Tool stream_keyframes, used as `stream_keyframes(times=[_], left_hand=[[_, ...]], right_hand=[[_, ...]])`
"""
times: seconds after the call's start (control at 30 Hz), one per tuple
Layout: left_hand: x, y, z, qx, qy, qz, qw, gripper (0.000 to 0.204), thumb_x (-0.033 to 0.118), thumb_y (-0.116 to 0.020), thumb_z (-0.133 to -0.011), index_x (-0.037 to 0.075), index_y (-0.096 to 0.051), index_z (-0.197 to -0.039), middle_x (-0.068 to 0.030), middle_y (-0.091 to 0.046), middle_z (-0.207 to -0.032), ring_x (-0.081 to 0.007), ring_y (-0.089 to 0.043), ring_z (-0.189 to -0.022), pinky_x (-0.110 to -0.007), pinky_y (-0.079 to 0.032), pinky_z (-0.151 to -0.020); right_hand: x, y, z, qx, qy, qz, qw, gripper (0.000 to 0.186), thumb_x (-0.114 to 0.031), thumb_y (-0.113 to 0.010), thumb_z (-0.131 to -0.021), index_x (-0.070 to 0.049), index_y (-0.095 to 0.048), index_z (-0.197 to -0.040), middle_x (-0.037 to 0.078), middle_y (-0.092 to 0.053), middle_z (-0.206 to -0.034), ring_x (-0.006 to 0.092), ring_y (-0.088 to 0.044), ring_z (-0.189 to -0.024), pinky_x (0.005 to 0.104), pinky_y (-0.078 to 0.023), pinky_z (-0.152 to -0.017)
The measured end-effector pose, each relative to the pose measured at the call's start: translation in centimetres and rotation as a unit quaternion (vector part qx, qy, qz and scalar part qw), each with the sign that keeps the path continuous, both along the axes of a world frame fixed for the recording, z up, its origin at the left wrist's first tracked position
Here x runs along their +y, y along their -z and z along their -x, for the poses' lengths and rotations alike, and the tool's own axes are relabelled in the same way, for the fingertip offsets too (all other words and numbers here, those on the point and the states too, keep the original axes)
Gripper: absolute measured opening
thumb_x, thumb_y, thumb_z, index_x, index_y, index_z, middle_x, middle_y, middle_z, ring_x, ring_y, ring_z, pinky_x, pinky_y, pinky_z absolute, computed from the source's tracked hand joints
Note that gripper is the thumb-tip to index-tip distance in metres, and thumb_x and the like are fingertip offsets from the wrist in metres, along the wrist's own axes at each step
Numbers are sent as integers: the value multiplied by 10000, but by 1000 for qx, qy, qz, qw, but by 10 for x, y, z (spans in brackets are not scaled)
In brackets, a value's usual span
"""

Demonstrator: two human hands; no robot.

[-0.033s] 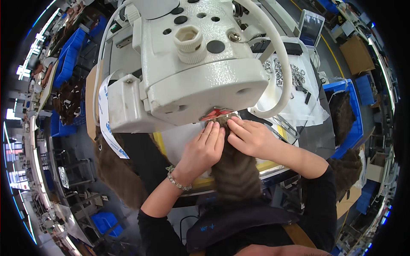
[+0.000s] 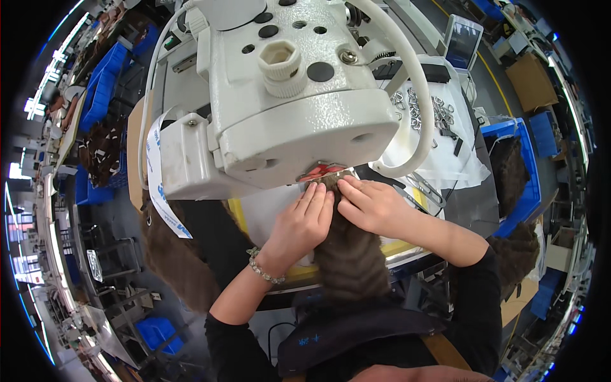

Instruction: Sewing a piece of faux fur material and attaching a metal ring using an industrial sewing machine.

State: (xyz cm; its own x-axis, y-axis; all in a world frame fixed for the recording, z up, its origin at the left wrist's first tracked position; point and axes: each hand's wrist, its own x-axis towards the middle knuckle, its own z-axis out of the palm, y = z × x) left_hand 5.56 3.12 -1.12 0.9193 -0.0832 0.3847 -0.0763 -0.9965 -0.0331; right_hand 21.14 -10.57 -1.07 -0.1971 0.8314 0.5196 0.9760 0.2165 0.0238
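A large white sewing machine (image 2: 299, 130) fills the upper middle of the head view, with red parts (image 2: 321, 170) at its low front. Just below these, my left hand (image 2: 299, 226) presses its closed fingertips on a strip of brown fur (image 2: 350, 267), wearing a beaded bracelet at the wrist. My right hand (image 2: 372, 207) grips the same fur from the right, fingertips beside the left ones at the machine. The strip hangs toward my body over the table's front edge. Its far end under the machine head is hidden.
Metal rings (image 2: 433, 118) lie on white sheeting at the right, beside metal scissors-like tools (image 2: 426, 191). A blue bin (image 2: 519, 191) holds fur at far right; more fur (image 2: 175, 254) lies at left. A small screen (image 2: 461, 44) stands behind. A co-worker (image 2: 60, 105) is at the far left.
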Motion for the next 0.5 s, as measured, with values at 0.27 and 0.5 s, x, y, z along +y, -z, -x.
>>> stream_keyframes(times=[0.27, 0.5], left_hand=[[10, 10, -4, 1, -8, 22, 1000, 264, 53, -630, -789, -11, -669, -1042, -159, -669, -1089, -256, -670, -1003, -331, -553, -814], [12, 9, -7, 5, -22, 21, 1000, 256, 51, -639, -779, -3, -681, -1027, -144, -682, -1051, -246, -681, -940, -328, -552, -805]], right_hand=[[11, 12, -4, -7, 8, -1, 1000, 153, -113, -622, -689, -40, -571, -813, 180, -653, -990, 234, -684, -881, 295, -547, -668], [16, 18, -8, -19, 28, -13, 999, 115, -97, -614, -699, -47, -561, -787, 180, -654, -984, 166, -674, -778, 257, -524, -552]])
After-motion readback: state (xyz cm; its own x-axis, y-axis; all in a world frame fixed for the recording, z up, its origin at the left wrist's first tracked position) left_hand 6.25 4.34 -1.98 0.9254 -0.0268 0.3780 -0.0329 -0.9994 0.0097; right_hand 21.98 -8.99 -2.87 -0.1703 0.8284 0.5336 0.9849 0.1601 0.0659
